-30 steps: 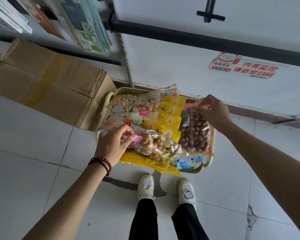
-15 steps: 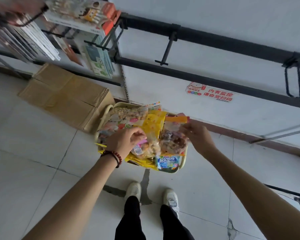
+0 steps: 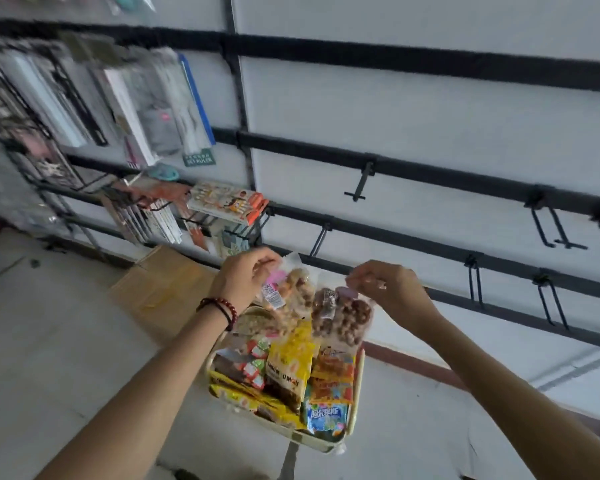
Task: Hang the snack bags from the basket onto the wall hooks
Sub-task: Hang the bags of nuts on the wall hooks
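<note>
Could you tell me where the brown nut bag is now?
Head view, centre: the brown nut bag hangs from the right hand above the basket, beside the paler snack bag in the left hand.

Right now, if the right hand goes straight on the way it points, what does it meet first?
Probably the empty black hook on the rail just beyond the right hand and its nut bag; depth is unclear.

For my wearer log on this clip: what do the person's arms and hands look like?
Both forearms are bare, with no sleeves in view and no gloves. The left hand has a bracelet of dark red beads at the wrist, with a thin dark strand alongside. The right hand and its wrist show no watch or band.
</note>
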{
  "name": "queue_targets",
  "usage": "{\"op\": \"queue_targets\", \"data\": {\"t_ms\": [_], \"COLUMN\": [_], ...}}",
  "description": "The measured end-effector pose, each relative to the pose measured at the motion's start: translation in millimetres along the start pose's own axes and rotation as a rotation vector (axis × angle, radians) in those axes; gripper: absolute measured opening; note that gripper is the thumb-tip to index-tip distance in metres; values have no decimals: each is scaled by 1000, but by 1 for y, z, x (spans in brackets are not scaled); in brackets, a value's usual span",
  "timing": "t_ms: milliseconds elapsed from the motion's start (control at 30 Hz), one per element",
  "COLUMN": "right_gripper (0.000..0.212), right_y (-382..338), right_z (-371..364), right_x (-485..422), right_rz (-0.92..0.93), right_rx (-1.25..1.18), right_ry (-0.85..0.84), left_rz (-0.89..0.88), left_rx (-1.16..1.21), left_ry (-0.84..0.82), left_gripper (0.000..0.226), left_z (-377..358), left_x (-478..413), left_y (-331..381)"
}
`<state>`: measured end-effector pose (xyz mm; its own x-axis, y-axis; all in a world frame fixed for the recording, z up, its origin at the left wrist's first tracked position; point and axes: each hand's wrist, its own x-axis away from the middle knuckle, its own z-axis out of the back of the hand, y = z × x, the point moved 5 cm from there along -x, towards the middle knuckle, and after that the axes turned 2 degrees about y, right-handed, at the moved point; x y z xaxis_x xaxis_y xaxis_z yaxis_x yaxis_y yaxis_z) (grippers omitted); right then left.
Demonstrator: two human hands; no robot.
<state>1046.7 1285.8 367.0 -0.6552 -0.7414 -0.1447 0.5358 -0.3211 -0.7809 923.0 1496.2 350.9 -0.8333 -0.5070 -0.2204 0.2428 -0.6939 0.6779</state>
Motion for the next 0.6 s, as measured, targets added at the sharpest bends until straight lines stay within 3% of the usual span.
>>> {"op": "queue_targets", "data": {"t_ms": [133, 267, 467, 600], "right_gripper": [3, 10, 6, 11], "right_y": [-57, -104, -162, -184], "right_z": [39, 70, 88, 88], "right_x": [-19, -37, -64, -76], "right_rz": [103, 166, 200, 193], "right_rx": [14, -21, -77, -49], "right_ry": [101, 160, 126, 14], "left_rz": [-78, -85, -50, 15], "left_rx": [7, -38, -231, -265], "left_ry": [115, 123, 140, 69], "left_gripper": [11, 14, 20, 21], "left_z": [60, 115, 168, 186], "left_x": [-14, -21, -25, -24], "left_y": [55, 96, 125, 131]}}
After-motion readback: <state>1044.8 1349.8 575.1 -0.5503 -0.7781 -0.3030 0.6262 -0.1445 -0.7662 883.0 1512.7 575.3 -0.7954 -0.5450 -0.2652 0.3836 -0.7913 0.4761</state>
